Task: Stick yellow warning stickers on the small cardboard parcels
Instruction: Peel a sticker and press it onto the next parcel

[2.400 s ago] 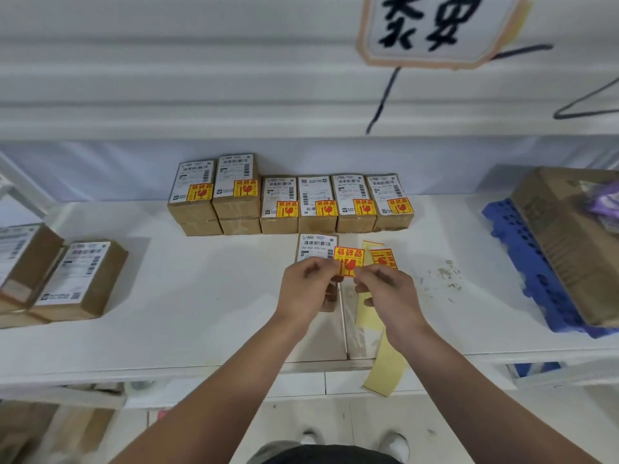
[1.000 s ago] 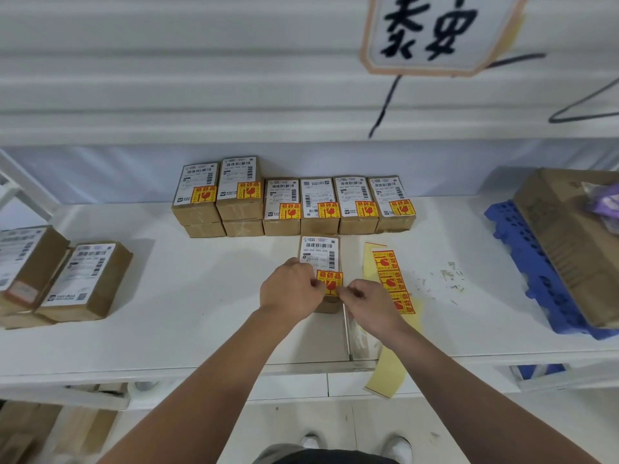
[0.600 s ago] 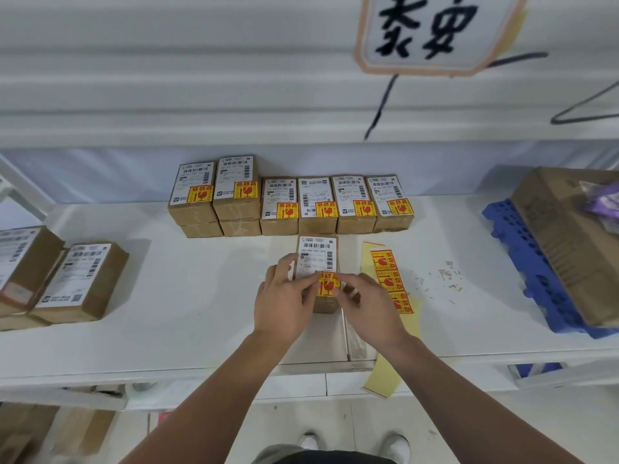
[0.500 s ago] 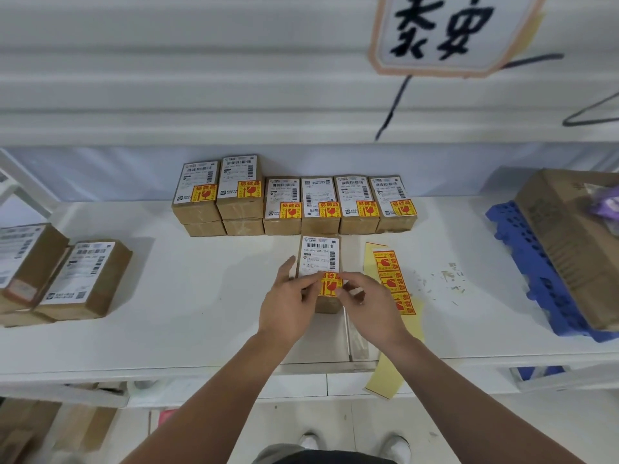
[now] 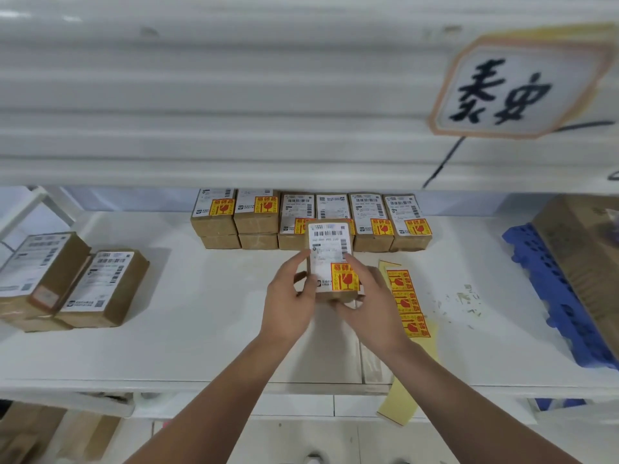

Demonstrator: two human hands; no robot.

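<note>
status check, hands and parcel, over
Left hand and right hand both grip the parcel. Yellow sticker on its top face. Nothing blocking; sticker strip lies right.

Left hand, right hand: close, curled.

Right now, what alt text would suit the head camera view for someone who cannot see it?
A person's left hand and right hand hold a small cardboard parcel bearing a yellow warning sticker over a white table. A row of stickered parcels stands behind it, and a strip of spare stickers lies to its right.
</note>
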